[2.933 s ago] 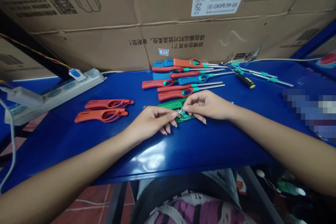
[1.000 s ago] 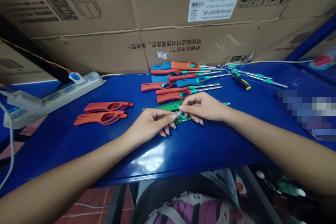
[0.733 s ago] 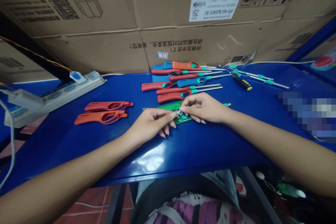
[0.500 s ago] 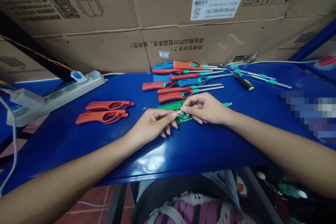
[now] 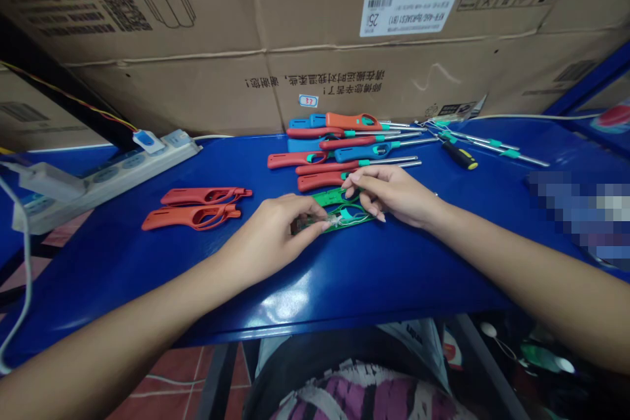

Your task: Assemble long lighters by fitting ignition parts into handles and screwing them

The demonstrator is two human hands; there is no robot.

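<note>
On the blue table, two green lighter shell halves (image 5: 326,197) lie between my hands, the nearer one with a clear part and a teal piece (image 5: 346,214) over it. My left hand (image 5: 295,226) is closed around the clear part (image 5: 331,220) at the left end of that half. My right hand (image 5: 377,193) has its fingertips pinched at the farther green half; whatever they hold is too small to make out. Just beyond my right hand are assembled red lighters (image 5: 319,182) with metal rods.
Two empty red-orange shells (image 5: 189,216) lie at the left, near a white power strip (image 5: 113,170). Blue, red and orange lighters are lined up behind. A black-yellow screwdriver (image 5: 460,156) and loose metal rods (image 5: 497,144) lie at the back right, before a cardboard box (image 5: 197,92).
My hands have moved apart. The left now wraps the clear part lower down over the green shell, and the right has risen slightly, towards the far half.
</note>
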